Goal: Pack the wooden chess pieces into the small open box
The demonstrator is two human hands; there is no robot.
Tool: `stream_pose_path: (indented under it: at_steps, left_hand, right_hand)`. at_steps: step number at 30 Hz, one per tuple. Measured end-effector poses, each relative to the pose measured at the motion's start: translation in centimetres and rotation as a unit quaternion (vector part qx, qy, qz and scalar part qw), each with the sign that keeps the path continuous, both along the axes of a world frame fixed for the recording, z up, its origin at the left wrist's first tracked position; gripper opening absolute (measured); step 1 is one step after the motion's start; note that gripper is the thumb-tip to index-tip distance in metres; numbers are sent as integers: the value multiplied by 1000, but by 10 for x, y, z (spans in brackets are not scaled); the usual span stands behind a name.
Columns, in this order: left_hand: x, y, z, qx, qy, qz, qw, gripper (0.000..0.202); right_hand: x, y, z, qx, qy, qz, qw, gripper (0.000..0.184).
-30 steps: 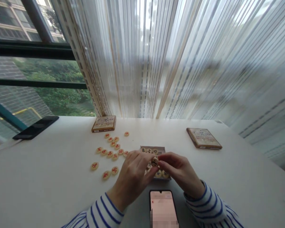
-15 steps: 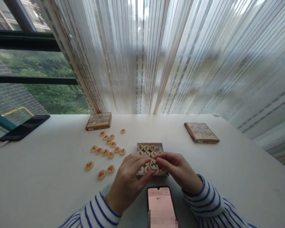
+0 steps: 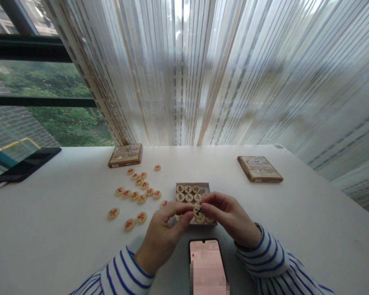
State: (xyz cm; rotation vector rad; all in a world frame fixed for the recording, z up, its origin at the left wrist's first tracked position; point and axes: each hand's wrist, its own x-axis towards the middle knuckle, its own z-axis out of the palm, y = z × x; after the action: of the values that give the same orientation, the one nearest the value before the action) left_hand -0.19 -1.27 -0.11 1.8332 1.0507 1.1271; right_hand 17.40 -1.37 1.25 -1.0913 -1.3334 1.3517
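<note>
Dark-marked disc (image 3: 198, 211): raised in front of the open tray (image 3: 206, 190), face towards the camera, between both hands.

Right hand (image 3: 233, 219): grip pinches the disc at its right edge, thumb and forefinger. Left hand (image 3: 164, 231): thumb and forefinger reach the disc's left edge; cannot tell whether that grip clasps or merely steadies it.

Tray beneath: rows of black-marked pieces (image 3: 188, 198), bare floor at the far right corner; near rows partly hidden by fingers.

Risks, as I judge: smooth round rim, fingertip hold only; uneven pressure from the two sides could spin the disc loose onto the rows. A low knuckle could nudge seated pieces or shift the tray.

Left of the tray: red-marked pieces (image 3: 134, 196) scattered; one (image 3: 164, 203) close by the left hand, where a careless sweep could catch it.

Nearer the body: lit phone (image 3: 207, 260) between the forearms. Far side of the worktop (image 3: 310, 221): two flat boxes, left (image 3: 126, 155) and right (image 3: 260, 169), well apart.
</note>
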Motion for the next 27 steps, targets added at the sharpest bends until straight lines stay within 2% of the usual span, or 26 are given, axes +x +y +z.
stream_pose_path:
  at_steps: [3,6,11,15,18,21,25,27]
  left_hand:
    - [2,1,-2,-96,-29,28,995,18]
    - [3,2,-3,-154,-81,31,984,23]
    - [3,3,0,-189,-130,23,973,25]
    - [3,3,0,-206,-138,-10,969,23]
    - [2,3,-3,-185,-99,4,978,22]
    - [0,4,-3,-108,-25,74,991,19]
    - [-4,4,0,-31,47,134,989,17]
    - [-5,5,1,-15,72,147,986,19]
  right_hand:
    - [-1,-1,-1,26,-32,6,999,19]
    - [-2,-3,-1,86,-102,-4,991,19]
    - [-3,-5,-1,234,-173,-11,957,18]
    - [-4,-5,-2,289,-193,7,938,25]
    - [2,-1,-4,315,-231,-18,921,26]
    - [15,9,-10,321,-287,-82,899,25]
    - [31,23,-18,302,-353,-166,870,21]
    - [34,27,-22,311,-371,-166,859,16]
